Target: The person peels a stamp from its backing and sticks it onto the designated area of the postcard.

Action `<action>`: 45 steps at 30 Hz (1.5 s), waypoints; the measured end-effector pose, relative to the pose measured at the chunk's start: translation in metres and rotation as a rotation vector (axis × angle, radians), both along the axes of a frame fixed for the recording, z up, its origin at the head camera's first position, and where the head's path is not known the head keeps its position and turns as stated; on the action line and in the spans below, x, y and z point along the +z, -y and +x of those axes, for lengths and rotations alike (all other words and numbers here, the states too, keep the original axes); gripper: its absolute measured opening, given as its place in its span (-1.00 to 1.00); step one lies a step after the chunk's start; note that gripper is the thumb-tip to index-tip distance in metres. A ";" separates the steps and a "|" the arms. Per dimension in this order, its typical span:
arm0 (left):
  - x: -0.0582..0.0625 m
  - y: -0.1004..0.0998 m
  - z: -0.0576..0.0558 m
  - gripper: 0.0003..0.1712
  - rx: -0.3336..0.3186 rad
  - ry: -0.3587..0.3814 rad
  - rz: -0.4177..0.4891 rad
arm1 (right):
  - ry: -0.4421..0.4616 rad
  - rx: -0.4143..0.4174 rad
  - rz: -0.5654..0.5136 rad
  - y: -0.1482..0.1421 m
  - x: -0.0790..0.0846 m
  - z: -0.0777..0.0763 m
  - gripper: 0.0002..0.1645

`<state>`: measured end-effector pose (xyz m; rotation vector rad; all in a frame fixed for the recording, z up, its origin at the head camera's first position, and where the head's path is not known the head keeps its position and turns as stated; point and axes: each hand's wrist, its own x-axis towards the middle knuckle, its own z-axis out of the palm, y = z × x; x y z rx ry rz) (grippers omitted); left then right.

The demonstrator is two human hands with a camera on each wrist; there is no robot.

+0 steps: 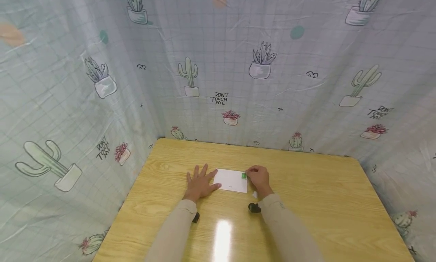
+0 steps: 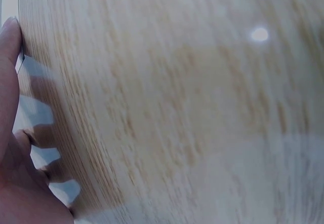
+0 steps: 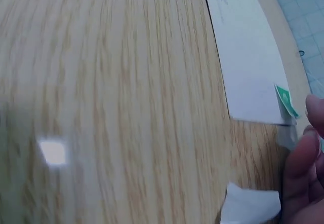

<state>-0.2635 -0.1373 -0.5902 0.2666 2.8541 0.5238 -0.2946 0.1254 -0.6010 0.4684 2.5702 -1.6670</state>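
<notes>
A white envelope (image 1: 229, 181) lies flat on the wooden table. At its upper right corner is a small green stamp (image 1: 244, 175); in the right wrist view the stamp (image 3: 284, 100) tilts up from the paper. My left hand (image 1: 200, 183) is spread flat on the table, thumb and index finger resting on the envelope's left edge. With curled fingers, my right hand (image 1: 259, 179) pinches the stamp's right edge, though the contact itself is hard to see. Below that hand lies a small white scrap of paper (image 3: 250, 204). The left wrist view shows my left hand (image 2: 23, 173) only in part.
The wooden table (image 1: 306, 201) runs out to both sides of my hands. A curtain (image 1: 211, 39) printed with cacti hangs behind it and along both sides. Dark wrist devices show under my sleeves, one of them a black piece (image 1: 254, 208) at the right.
</notes>
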 end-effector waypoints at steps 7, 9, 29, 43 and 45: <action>0.000 -0.005 0.000 -0.18 -0.004 0.007 -0.007 | 0.036 0.024 0.088 0.003 0.000 0.004 -0.89; -0.001 -0.007 -0.001 -0.18 -0.004 0.007 -0.010 | 0.037 0.033 0.123 0.004 0.000 0.005 -0.89; -0.002 -0.003 -0.002 -0.18 -0.008 0.017 -0.027 | -0.089 0.149 0.226 -0.009 -0.012 0.003 -0.87; -0.003 -0.004 -0.011 -0.19 -0.019 0.015 -0.035 | -0.065 0.140 0.239 -0.020 -0.010 0.000 -0.88; -0.004 -0.004 -0.011 -0.19 -0.019 0.018 -0.024 | -0.050 0.140 0.244 -0.024 -0.010 0.002 -0.88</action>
